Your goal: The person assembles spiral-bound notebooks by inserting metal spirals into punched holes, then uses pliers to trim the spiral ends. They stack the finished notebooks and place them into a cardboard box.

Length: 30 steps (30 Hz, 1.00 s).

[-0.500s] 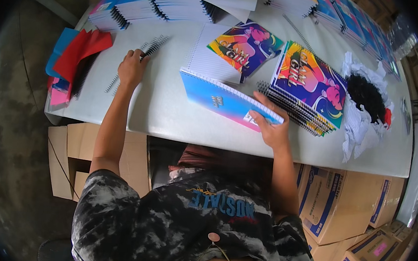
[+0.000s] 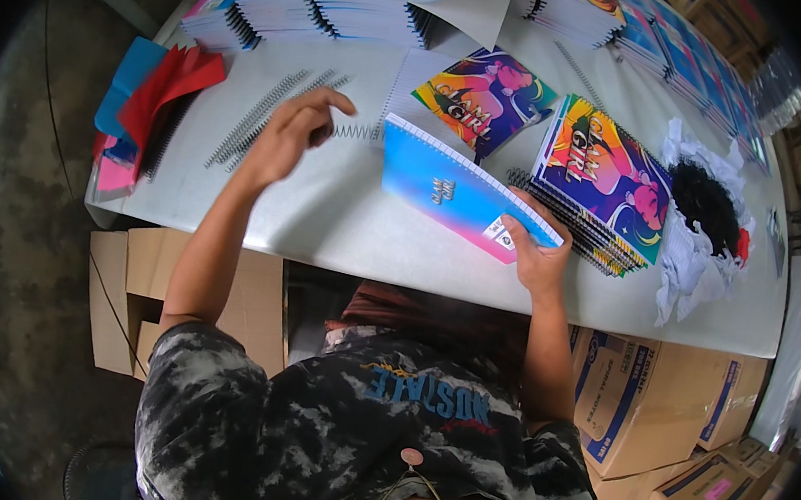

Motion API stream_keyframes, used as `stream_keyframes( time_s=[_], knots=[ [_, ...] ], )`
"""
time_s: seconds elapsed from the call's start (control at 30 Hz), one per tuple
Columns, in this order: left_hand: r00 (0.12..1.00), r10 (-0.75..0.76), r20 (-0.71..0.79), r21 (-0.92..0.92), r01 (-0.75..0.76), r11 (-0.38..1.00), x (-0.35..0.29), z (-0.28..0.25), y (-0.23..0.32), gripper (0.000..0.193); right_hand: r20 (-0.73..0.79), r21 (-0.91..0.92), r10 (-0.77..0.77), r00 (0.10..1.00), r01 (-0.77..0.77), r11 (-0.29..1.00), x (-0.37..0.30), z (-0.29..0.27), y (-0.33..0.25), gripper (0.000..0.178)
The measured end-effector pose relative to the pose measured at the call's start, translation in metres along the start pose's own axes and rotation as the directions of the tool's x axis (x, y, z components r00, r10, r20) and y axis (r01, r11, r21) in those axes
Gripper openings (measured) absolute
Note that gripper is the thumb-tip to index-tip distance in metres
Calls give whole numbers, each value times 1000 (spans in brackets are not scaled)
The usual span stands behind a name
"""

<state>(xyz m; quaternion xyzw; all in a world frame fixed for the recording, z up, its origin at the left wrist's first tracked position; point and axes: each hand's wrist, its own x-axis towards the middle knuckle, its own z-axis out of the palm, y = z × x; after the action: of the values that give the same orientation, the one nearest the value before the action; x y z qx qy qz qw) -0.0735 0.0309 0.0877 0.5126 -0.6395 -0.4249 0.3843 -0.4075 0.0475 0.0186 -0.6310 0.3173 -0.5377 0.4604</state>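
My right hand [image 2: 542, 248] grips a blue and pink notebook [image 2: 453, 193] by its right end, thumb on the cover. A row of punched holes runs along its raised edge, with no coil through them. My left hand [image 2: 286, 140] is curled, its index finger stretched out to the right. From its curled fingers a dark spiral coil [image 2: 358, 133] sticks out toward the notebook's left corner. Beside that hand, several loose spiral coils [image 2: 250, 118] lie on the table. A stack of spiral notebooks [image 2: 607, 178] with purple and orange covers stands just beyond my right hand.
Behind the notebook lie a colourful loose cover [image 2: 485, 100] and lined sheets [image 2: 409, 94]. Red and blue plastic covers [image 2: 172, 87] sit at the left. Crumpled paper with black coil scraps [image 2: 704, 205] is at the right. Notebook stacks [image 2: 284, 2] line the back; cardboard boxes [image 2: 645, 395] stand below.
My left hand has left the loose coils and moved right, bringing one coil toward the notebook. My right hand has shifted the notebook slightly right and tilted it more upright.
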Motion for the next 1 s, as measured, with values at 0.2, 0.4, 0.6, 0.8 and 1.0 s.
stream_keyframes(
  time_s=[0.2, 0.4, 0.6, 0.8, 1.0],
  knots=[
    [989, -126, 73, 38, 123, 992, -9, 32, 8, 40, -37, 13, 27, 999, -27, 1000, 1, 4, 0, 25],
    [995, -95, -5, -1, 95, 996, -6, 34, 8, 38, -34, -13, 18, 999, -18, 1000, 1, 3, 2, 24],
    [975, -216, 60, -145, 222, 964, 6, 26, 13, 34, 99, -66, -94, 991, 101, 993, 5, 1, -3, 26],
    [993, 89, 80, 47, -93, 995, 16, 17, 21, 18, 116, -74, -74, 990, 83, 994, 3, -4, -7, 25],
    [894, 205, 397, 695, -439, 569, 16, 12, 54, 36, 71, -5, 91, 993, -91, 996, -11, 2, 4, 24]
  ],
)
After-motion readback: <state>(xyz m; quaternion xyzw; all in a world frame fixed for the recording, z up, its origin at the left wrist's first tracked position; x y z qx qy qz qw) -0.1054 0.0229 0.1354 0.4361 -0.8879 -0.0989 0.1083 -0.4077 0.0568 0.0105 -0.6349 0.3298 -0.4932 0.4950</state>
